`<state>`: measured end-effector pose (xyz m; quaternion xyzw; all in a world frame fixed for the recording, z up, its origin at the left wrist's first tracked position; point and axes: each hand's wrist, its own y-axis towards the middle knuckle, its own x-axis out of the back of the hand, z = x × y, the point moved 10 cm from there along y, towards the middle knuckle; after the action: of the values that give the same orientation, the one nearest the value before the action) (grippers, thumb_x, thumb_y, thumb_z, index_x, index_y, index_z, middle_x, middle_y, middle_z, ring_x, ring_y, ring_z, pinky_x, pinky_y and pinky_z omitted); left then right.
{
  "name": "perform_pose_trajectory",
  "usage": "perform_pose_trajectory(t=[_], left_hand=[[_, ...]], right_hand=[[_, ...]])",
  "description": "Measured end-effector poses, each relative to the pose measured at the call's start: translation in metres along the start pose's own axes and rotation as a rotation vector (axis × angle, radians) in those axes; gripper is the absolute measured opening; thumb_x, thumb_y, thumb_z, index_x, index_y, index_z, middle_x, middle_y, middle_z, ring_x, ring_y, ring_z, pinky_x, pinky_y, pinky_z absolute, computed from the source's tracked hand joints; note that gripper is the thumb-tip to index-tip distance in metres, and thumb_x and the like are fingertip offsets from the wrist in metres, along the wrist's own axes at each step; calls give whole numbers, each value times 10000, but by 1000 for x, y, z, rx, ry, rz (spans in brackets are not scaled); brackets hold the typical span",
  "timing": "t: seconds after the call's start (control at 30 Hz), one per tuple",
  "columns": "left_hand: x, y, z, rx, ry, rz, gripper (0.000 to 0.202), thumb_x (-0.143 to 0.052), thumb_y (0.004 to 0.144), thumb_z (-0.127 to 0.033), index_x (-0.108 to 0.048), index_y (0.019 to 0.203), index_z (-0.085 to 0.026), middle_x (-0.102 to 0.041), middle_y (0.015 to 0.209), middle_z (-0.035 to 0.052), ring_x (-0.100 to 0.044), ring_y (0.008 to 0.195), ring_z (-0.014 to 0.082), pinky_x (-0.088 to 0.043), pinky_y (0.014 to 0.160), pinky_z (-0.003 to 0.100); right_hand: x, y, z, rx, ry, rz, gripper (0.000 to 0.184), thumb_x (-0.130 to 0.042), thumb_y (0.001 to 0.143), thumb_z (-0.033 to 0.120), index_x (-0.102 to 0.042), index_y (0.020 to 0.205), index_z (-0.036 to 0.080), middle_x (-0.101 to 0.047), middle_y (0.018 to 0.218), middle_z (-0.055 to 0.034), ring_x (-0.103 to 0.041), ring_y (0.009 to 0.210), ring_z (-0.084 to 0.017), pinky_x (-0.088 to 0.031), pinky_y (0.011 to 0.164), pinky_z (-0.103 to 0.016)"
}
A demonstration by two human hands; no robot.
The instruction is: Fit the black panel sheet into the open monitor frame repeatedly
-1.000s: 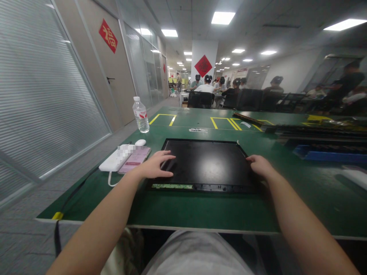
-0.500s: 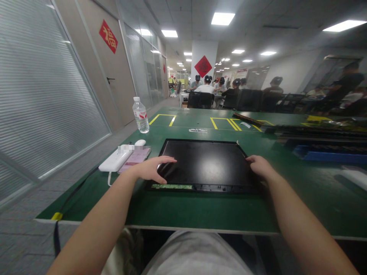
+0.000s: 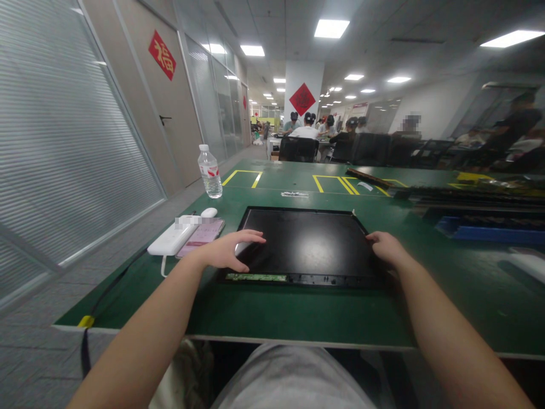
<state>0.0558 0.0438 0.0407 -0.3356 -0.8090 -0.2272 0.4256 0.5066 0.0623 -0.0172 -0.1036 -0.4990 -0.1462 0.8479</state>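
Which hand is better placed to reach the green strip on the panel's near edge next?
Left, probably. The left hand rests on the black panel at its left edge, thumb just above the green strip; the right hand rests on the opposite edge, away from it.

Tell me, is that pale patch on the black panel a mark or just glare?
Head view: glare, a soft reflection of the ceiling lights on the glossy panel; wide-lens bowing bends the edges, and the people far back are blurred.
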Motion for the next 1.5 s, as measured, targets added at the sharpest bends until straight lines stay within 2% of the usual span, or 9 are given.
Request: perform_pose_trajectory(t=[0.13, 0.27, 0.4, 0.53, 0.63, 0.8, 1.03, 1.27, 1.5], left_hand=[[0, 0, 7, 65, 44, -5, 732, -788, 679, -375, -574, 1372, -274, -412, 1562, 94, -401, 1418, 310, -314, 1163, 422], [6, 3, 27, 172, 113, -113, 644, -648, 798, -483, -569, 1371, -201, -399, 1554, 152, -403, 1413, 318, -331, 1150, 432], [16, 4, 53, 297, 255, -241, 582, -546, 840, -421, -583, 1337, -121, -483, 1474, 194, -430, 1386, 336, -324, 1153, 458], [16, 4, 65, 370, 312, -244, 550, -456, 868, -337, -565, 1344, -83, -591, 1368, 203, -507, 1322, 322, -355, 1132, 446], [14, 5, 66, 384, 310, -235, 528, -436, 870, -302, -575, 1334, -92, -606, 1364, 193, -554, 1276, 315, -385, 1109, 432], [18, 5, 67, 387, 242, -305, 470, -436, 864, -240, -630, 1286, -166, -657, 1326, 130, -595, 1235, 293, -421, 1078, 416], [20, 0, 73, 495, 157, -364, 427, -448, 832, -171, -721, 1158, -209, -737, 1174, 88, -664, 1112, 282, -492, 986, 393], [27, -5, 79, 483, -24, -507, 367, -517, 752, -163, -751, 1031, -214, -767, 1038, 67, -691, 974, 280, -523, 933, 434], [22, -6, 75, 449, -713, -666, 439, -599, 722, -168, -658, 1155, -202, -675, 1299, 88, -674, 1099, 262, -572, 881, 392]], right_hand=[[3, -1, 1, -1, -28, -25, 458, -561, 680, 35, -741, 1078, 171, -730, 1089, -109, -678, 994, -243, -503, 845, -287], [4, -3, 6, 13, -35, -19, 455, -561, 672, 24, -741, 1064, 168, -734, 1079, -102, -677, 996, -242, -500, 841, -282], [6, -6, 6, -16, -22, -16, 438, -552, 697, 40, -736, 1078, 153, -729, 1107, -112, -678, 991, -245, -502, 821, -285], [7, -8, 7, -22, -7, -25, 433, -560, 688, 39, -741, 1058, 173, -739, 1067, -99, -689, 947, -234, -508, 798, -275], [7, -9, 7, -32, -5, -21, 449, -548, 702, 44, -733, 1094, 163, -729, 1106, -112, -688, 959, -241, -512, 805, -285], [9, -12, 11, -40, -37, -25, 491, -548, 701, 47, -729, 1146, 150, -705, 1170, -140, -668, 1041, -275, -508, 867, -321], [7, -9, 10, -35, -58, -9, 494, -549, 708, 52, -726, 1158, 155, -706, 1170, -130, -661, 1061, -271, -499, 888, -314], [2, -4, 8, -3, -35, 2, 452, -551, 708, 47, -735, 1104, 161, -727, 1103, -110, -681, 997, -233, -501, 849, -276], [7, 0, 0, -10, -55, -55, 417, -584, 693, 70, -751, 1058, 183, -736, 1052, -107, -682, 976, -247, -507, 851, -294]])
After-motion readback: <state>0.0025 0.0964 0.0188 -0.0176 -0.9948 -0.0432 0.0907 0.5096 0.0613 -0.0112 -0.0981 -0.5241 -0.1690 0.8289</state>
